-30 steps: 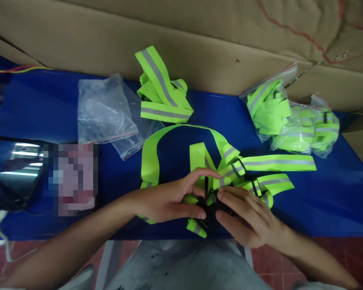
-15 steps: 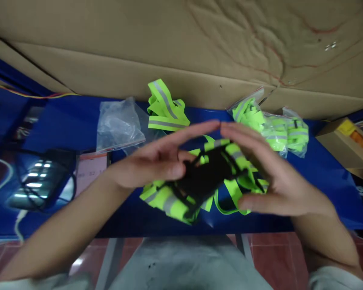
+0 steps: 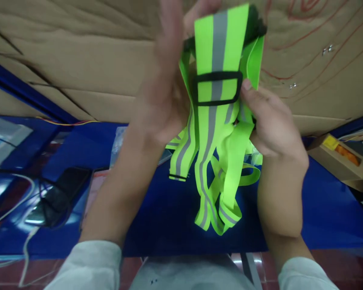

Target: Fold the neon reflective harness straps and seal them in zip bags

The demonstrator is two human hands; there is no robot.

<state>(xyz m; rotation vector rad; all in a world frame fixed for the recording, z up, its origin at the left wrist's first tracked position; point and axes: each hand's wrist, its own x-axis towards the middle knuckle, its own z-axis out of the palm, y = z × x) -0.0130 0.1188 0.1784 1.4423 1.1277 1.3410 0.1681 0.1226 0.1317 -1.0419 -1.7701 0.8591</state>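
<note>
A reflective strap vest (image 3: pixel 211 141), neon yellow-green with grey stripes, hangs in loops above the blue table. A black rectangular slide buckle (image 3: pixel 219 102) sits across its front strap. My right hand (image 3: pixel 274 117) is closed on the vest's right side, its thumb beside the buckle; its other fingers are partly hidden behind the straps. To the left of the vest is my left hand (image 3: pixel 166 92), blurred, with its fingers stretched upward and apart. Some of those fingertips reach behind the vest's top, and I cannot make out whether they touch it.
A cardboard sheet (image 3: pixel 78 68) stands behind the blue table (image 3: pixel 175 217). At left lie a black device (image 3: pixel 57 197) with tangled cables and a pinkish box (image 3: pixel 97 181). A clear plastic bag (image 3: pixel 117 141) is partly behind my left arm. An open carton (image 3: pixel 339 159) stands at right.
The vest has gone from a bunched shape low over the table to hanging loops held higher. Both hands have risen, and the right has closed on the vest.
</note>
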